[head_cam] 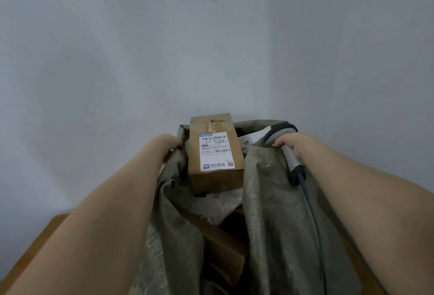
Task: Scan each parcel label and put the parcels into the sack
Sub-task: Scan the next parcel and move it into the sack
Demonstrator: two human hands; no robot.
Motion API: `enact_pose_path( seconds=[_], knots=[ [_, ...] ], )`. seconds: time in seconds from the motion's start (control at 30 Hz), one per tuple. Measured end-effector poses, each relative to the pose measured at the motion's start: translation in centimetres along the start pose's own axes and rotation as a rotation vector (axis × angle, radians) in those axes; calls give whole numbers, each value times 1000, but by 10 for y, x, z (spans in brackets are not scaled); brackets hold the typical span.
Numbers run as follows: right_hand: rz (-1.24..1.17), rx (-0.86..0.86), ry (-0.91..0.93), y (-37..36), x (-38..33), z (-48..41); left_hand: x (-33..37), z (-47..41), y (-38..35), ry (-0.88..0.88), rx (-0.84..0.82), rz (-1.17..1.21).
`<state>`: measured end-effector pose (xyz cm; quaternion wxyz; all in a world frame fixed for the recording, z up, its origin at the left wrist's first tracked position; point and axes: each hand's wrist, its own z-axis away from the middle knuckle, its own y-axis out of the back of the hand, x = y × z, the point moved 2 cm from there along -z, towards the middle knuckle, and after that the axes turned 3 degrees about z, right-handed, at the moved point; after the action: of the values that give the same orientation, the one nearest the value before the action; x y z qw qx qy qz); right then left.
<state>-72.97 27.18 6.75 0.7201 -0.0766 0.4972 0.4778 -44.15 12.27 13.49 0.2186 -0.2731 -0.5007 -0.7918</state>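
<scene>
The sack is held open above the bench, whose near left corner shows. The left hand has its grip curled over the sack's left rim. The right hand has its grip wrapped round the scanner at the right rim. A box, label up, lies tilted in the mouth on other parcels. The mouth is best kept wide and the rims lifted evenly, so the box can be shaken down. The cable should be kept outside.
</scene>
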Motion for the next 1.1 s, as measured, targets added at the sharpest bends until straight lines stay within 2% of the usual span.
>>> enact_pose_path(
  seconds=[0.1, 0.17, 0.23, 0.3, 0.4, 0.47, 0.53, 0.6, 0.7, 0.83, 0.97, 1.1],
  knots=[
    [-77, -2, 80, -6, -14, 11, 5, -13, 1, -39, 59, -17],
    [-177, 56, 151, -6, -32, 34, 7, -18, 9, -109, 149, -111],
    [-246, 40, 166, -8, -44, 46, 10, -23, 13, -165, 173, -166],
    [-139, -30, 105, -16, -48, 57, 11, -20, 15, -170, 170, -150],
    [91, -49, 34, -35, -33, 57, 6, -10, 19, -142, 240, -299],
    [166, -7, 46, -44, -20, 45, 3, -9, 20, -142, 280, -209],
    [241, 82, 51, -46, -18, 43, -4, -13, 19, -139, 249, -149],
    [223, 77, -7, -43, -16, 39, -10, -21, 15, -133, 197, -3],
    [71, 59, -28, -36, -14, 34, -13, -27, 11, -86, 123, 192],
    [-288, 176, 241, -21, -41, 58, 5, -20, 29, -73, 159, 616],
    [-578, 312, 364, -18, -99, 98, 32, -5, 53, -162, 181, 1029],
    [-641, 361, 377, -20, -109, 114, 41, 4, 71, -247, 156, 1179]
  ],
)
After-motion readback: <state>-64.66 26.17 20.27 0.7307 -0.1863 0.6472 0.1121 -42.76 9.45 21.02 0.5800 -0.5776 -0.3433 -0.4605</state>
